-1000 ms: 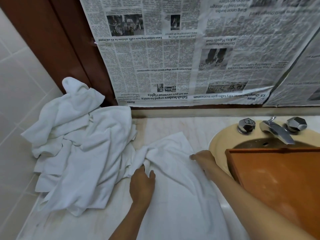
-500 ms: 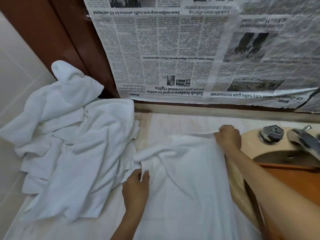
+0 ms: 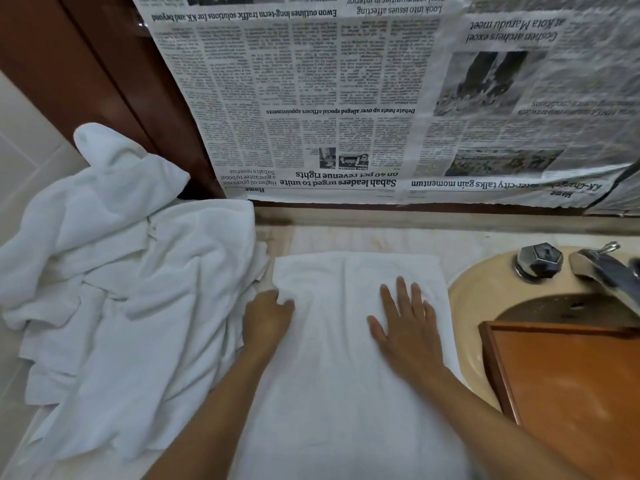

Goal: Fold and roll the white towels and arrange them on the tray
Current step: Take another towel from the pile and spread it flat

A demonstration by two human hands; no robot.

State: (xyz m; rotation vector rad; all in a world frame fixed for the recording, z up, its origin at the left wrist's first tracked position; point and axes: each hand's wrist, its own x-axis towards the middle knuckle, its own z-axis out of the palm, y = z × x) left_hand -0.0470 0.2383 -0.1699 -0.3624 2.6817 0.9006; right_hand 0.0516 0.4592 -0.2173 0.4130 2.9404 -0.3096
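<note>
White cloth is the whole job, and it is only at the start. One flat towel lies spread out on the surface, between the pile of towels and the sink. Its far edge looks straight and it has only a few soft wrinkles. The left hand is at the towel's left edge, and its fingers are curled in and seem to pinch that edge. The right hand lies flat on top of the towel, with its fingers straight and spread apart, pressing the cloth down. I think this is the smoothing step, before the first fold. No fold shows yet, and no roll. The pile sits just beside the flat towel, touching it, all bunched up, and I cannot tell how many towels are in it. The brown wooden tray rests over the sink on the right, and the part that shows has no towel on it. Left to do: fold this towel, roll it, put it on the tray, and then do the same with each towel from the pile.
</note>
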